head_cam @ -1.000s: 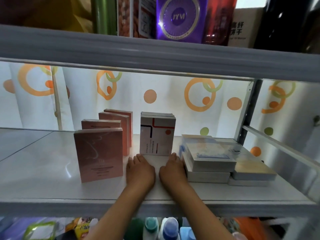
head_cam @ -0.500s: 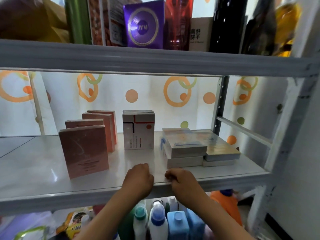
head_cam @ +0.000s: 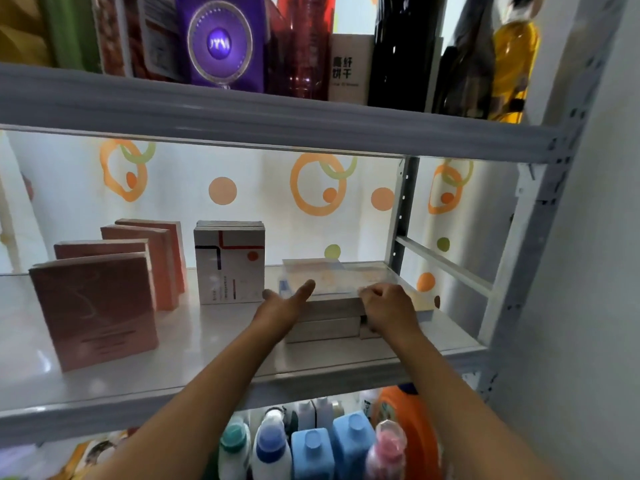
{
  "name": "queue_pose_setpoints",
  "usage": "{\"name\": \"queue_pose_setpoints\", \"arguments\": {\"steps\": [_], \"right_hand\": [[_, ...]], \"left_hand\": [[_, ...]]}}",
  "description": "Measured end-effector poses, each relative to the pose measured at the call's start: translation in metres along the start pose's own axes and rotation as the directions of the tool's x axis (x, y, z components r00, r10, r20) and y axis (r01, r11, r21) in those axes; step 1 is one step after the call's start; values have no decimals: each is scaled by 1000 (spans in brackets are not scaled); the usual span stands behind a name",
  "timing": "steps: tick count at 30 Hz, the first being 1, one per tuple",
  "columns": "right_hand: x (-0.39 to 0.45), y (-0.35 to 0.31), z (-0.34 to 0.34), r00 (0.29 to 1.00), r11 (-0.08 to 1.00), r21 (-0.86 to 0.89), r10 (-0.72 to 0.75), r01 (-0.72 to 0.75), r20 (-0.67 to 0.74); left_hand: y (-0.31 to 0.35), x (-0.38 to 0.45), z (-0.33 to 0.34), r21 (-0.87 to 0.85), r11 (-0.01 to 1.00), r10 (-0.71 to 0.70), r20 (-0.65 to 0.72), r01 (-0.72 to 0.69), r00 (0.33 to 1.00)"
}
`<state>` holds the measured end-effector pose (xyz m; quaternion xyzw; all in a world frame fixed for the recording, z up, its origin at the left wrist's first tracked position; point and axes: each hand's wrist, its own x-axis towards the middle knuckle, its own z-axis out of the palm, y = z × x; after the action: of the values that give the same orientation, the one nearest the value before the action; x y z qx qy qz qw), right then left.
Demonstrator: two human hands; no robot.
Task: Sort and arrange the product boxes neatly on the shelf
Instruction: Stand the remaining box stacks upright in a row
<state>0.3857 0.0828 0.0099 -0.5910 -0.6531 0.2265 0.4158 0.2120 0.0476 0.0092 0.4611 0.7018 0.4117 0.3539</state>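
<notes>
The flat stack of boxes (head_cam: 325,306) lies on the shelf (head_cam: 207,344) at the centre right of the frame, and both hands are at it; the long side of the stack runs from left to right across the picture, so the two hands come to its two ends. The left hand (head_cam: 282,304) is at the left end with straight fingers and thumb spread, wide, holding nothing; it seems to touch the side of the upper box, but the blur does not let me be sure. The right hand (head_cam: 388,308) is at the right end with curled fingers over the front edge of the upper box; I judge it grips there. To the left of the stack the white box (head_cam: 229,263) stands upright, and further left the pink boxes (head_cam: 104,299) stand in a row going back. The left hand is nearer to the white box; the coming move probably lifts or slides the stack between both hands.
</notes>
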Motion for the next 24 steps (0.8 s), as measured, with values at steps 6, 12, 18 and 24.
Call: {"name": "queue_pose_setpoints", "arguments": {"steps": [6,12,18,24], "right_hand": [[17,-9,0,986,991,-126,66,-47,151],[10,-17,-4,951,987,-26,158,-156,267],[10,-24,6,924,967,-129,250,-221,290],[-3,-10,15,943,963,90,228,-256,244]], "left_hand": [[0,13,4,-96,995,5,82,3,997],[-8,19,-5,-120,992,-22,127,37,992],[2,24,-4,-219,970,-79,118,104,990],[3,29,-2,-211,968,-130,52,138,990]]}}
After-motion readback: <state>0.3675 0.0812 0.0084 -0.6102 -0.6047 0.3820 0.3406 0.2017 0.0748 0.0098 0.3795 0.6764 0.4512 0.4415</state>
